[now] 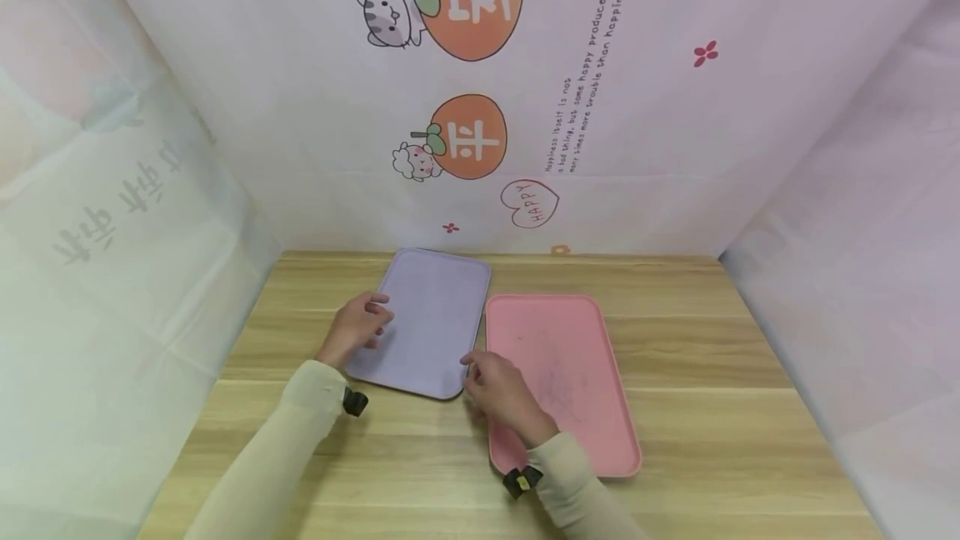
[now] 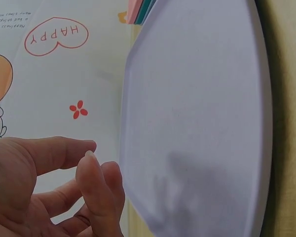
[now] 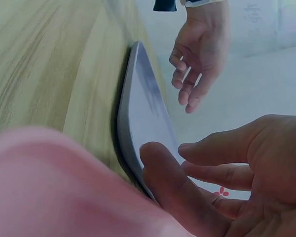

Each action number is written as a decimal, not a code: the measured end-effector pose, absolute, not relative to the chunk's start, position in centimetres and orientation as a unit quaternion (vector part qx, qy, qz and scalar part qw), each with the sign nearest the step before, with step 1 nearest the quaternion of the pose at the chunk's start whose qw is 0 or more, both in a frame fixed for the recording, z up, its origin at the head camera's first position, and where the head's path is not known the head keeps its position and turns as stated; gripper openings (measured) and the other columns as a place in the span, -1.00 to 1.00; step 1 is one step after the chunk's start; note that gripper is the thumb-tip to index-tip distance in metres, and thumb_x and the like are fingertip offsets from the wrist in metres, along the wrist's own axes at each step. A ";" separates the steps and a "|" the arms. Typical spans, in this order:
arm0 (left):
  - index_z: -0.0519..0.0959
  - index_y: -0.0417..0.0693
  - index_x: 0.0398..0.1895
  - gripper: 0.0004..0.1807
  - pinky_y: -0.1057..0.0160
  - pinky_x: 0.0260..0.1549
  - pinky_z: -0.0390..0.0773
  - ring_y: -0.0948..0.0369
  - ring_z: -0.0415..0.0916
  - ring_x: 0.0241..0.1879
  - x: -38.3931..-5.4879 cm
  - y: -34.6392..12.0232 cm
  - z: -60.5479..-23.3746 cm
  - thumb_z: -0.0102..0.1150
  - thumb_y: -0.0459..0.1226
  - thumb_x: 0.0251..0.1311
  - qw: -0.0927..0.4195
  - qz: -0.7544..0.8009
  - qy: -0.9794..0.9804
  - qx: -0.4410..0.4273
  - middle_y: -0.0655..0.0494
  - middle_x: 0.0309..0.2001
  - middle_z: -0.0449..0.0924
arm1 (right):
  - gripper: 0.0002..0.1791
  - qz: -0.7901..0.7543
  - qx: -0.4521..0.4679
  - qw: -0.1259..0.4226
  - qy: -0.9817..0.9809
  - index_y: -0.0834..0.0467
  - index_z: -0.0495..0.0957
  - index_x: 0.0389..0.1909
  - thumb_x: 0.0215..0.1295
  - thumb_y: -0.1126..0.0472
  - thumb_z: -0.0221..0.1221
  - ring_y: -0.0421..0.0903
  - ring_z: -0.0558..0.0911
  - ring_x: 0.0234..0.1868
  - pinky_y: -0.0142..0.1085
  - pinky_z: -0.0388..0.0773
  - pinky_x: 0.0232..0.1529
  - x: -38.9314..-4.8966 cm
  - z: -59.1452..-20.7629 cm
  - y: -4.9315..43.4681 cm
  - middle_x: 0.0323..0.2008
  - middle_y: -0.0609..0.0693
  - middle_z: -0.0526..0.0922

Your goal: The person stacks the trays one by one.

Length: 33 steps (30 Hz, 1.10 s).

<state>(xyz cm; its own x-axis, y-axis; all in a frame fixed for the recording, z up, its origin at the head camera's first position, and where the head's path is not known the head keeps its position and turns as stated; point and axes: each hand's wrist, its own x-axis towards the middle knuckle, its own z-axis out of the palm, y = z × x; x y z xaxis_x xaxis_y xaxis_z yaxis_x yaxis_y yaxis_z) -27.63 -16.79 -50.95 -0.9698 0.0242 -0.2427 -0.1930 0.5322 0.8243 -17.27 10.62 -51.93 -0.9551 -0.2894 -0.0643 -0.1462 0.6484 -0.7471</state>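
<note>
A lavender tray [image 1: 431,319] lies on the wooden table, its long side slightly slanted. Over its left edge hovers my left hand [image 1: 358,325], fingers loosely bent and holding nothing; the left wrist view shows thumb and fingertips [image 2: 91,148] beside the tray, with a shadow on its surface. To the right lies a pink tray [image 1: 551,373] with dark smudges in its middle. My right hand [image 1: 501,388] is above the pink tray's left edge, close to the lavender tray's front right corner. Its fingers are relaxed with nothing between them, and a fingertip [image 3: 158,153] overlaps the lavender rim in the right wrist view.
Beside the pink edge, a teal edge [image 2: 145,12] shows in the left wrist view. Behind the table [image 1: 697,423] hangs a white printed cloth [image 1: 637,107], and cloth sides enclose it left and right. Both wrists wear small black devices [image 1: 355,401].
</note>
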 end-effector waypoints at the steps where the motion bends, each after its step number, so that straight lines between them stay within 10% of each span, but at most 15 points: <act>1: 0.50 -0.20 0.48 -0.46 0.27 -0.34 0.79 0.06 0.68 -0.11 -27.7 -16.8 -50.8 0.21 -0.23 0.51 0.114 0.480 0.869 -0.050 -0.23 0.21 0.63 | -0.63 -0.400 -0.122 0.086 0.904 0.33 0.63 0.25 0.48 0.36 0.27 -0.20 0.67 -0.64 -0.41 0.61 -0.46 -17.3 -51.9 10.6 -0.35 -0.05 0.68; 9: 0.50 -0.22 0.47 -0.47 0.24 -0.27 0.81 0.03 0.69 -0.08 -28.2 -17.2 -50.5 0.19 -0.24 0.52 0.110 0.472 0.873 -0.058 -0.24 0.23 0.63 | -0.71 -0.314 -0.143 -0.005 0.938 0.35 0.69 0.11 0.42 0.38 0.29 -0.24 0.51 -0.49 -0.35 0.57 -0.41 -17.5 -52.2 9.7 -0.47 -0.04 0.67; 18: 0.54 -0.23 0.42 -0.50 0.34 -0.36 0.76 0.11 0.68 -0.13 -28.7 -17.6 -50.5 0.18 -0.24 0.50 0.099 0.438 0.892 -0.052 -0.22 0.19 0.65 | -0.72 -0.281 -0.147 -0.030 0.948 0.36 0.68 0.11 0.44 0.37 0.29 0.02 0.78 -0.31 -0.10 0.80 -0.28 -17.3 -52.4 8.8 -0.11 0.28 0.82; 26: 0.58 -0.16 0.40 -0.50 0.33 -0.48 0.57 0.22 0.64 -0.46 -29.2 -18.0 -50.8 0.16 -0.20 0.47 0.078 0.382 0.919 -0.059 -0.16 0.17 0.69 | -0.77 -0.211 -0.164 -0.082 0.960 0.36 0.68 -0.01 0.38 0.35 0.33 0.11 0.80 -0.39 -0.13 0.77 -0.46 -17.6 -53.0 8.1 -0.33 0.23 0.78; 33: 0.60 -0.11 0.38 -0.51 0.26 -0.40 0.57 0.15 0.67 -0.32 -29.7 -18.7 -51.6 0.11 -0.16 0.47 0.065 0.337 0.937 -0.060 -0.11 0.17 0.69 | -0.82 -0.164 -0.153 -0.098 0.970 0.31 0.62 -0.16 0.34 0.31 0.39 0.11 0.74 -0.52 -0.14 0.68 -0.63 -17.2 -52.9 7.5 -0.49 0.18 0.69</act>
